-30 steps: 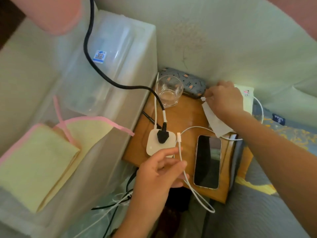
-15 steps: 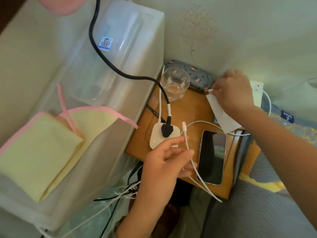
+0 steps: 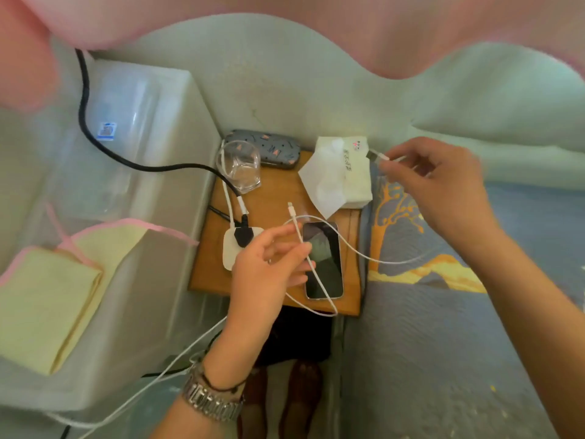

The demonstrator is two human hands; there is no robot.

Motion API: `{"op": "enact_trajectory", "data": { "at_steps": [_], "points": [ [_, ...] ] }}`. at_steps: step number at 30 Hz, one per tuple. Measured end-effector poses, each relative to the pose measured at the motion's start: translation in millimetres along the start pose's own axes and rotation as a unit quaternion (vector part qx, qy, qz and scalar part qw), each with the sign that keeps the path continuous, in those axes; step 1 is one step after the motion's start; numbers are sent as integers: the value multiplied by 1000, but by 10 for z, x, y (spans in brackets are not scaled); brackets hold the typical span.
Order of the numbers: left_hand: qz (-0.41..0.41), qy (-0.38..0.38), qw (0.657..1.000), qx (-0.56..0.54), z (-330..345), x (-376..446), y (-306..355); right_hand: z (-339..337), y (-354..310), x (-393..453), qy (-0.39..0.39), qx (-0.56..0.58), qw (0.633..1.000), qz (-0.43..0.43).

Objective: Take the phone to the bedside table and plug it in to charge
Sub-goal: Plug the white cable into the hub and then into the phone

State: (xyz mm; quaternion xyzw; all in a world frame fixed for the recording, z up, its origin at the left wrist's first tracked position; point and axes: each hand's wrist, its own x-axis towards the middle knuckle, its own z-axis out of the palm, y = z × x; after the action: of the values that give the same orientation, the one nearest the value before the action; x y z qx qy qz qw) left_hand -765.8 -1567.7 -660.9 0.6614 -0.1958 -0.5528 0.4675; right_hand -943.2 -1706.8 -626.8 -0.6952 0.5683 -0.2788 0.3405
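Observation:
The phone (image 3: pixel 326 267) lies screen up near the front right of the small wooden bedside table (image 3: pixel 272 198). A white charging cable (image 3: pixel 364 253) loops over it. My left hand (image 3: pixel 269 264) pinches the cable just below its small plug, which points up and away over the table. My right hand (image 3: pixel 433 182) holds the cable's other end, a USB plug, up in the air beside the tissue pack. A white power adapter (image 3: pixel 232 245) with a black plug in it sits at the table's left, partly behind my left hand.
An empty glass (image 3: pixel 240 166), a grey patterned case (image 3: pixel 269 147) and a tissue pack (image 3: pixel 342 172) stand at the table's back. A clear storage box (image 3: pixel 126 153) with yellow cloths (image 3: pixel 47 299) is to the left, the bed (image 3: pixel 459 312) to the right. Shoes are on the floor below.
My right hand has lifted off the tissue pack and now holds the cable's USB end up to the right. The left hand keeps its grip on the cable.

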Motion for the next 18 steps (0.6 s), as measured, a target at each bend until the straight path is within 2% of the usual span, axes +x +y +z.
{"op": "enact_trajectory", "data": {
  "at_steps": [3,7,12,18],
  "points": [
    [17,-3,1000,19,133,18,-11,-208,104,-486,-9,41,998,41],
    [22,-25,998,60,374,119,-126,-272,272,-1029,18,104,989,102],
    [-22,-63,992,109,667,340,-408,-175,416,-1434,66,181,969,157],
    [-74,-63,984,150,930,434,-760,-61,474,-1608,104,234,946,197]
  ]
}}
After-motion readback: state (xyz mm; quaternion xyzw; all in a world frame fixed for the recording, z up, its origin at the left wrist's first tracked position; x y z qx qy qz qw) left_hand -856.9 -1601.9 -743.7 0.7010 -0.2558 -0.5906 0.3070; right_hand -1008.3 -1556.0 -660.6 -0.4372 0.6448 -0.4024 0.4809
